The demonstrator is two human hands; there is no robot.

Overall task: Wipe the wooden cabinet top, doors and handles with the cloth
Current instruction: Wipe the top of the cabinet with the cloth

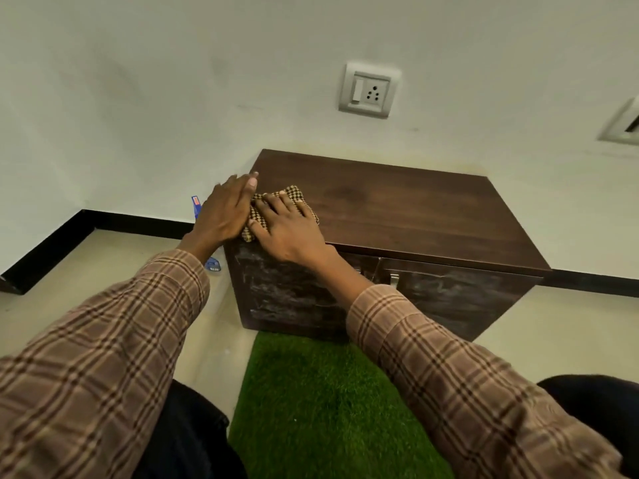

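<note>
A low dark wooden cabinet [408, 209] stands against the wall. A checked brown and cream cloth [297, 195] lies folded on the front left corner of its top. My right hand [290, 229] presses flat on the cloth, fingers spread. My left hand [224, 209] rests on the cabinet's left edge beside the cloth, fingers together, touching the cloth's left side. The two doors [456, 299] show whitish dusty smears. A metal handle [394, 281] is visible on the right door; my right forearm hides the left door's handle.
A green artificial grass mat [321, 402] lies on the tiled floor before the cabinet. A blue object [197, 205] stands on the floor left of the cabinet, partly hidden by my left hand. A wall socket [368, 89] sits above the cabinet.
</note>
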